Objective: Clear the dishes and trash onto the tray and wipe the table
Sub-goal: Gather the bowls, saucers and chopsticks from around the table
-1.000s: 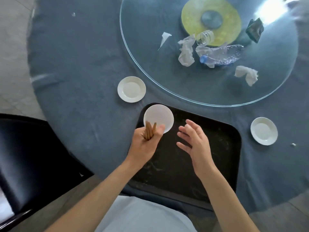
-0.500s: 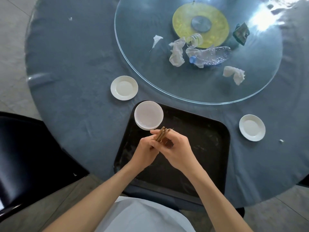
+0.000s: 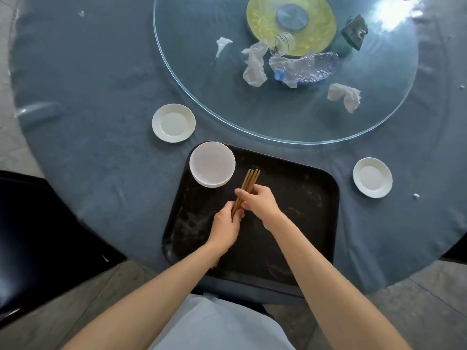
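Several thin wooden chopsticks sit bundled over the black tray, pinched by your right hand and gripped lower by your left hand. They are light, stiff and apt to roll, so hold them mid-length.

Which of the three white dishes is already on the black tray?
The white bowl in the tray's far left corner, beside the chopsticks. The two small plates, left and right, lie on the blue tablecloth.
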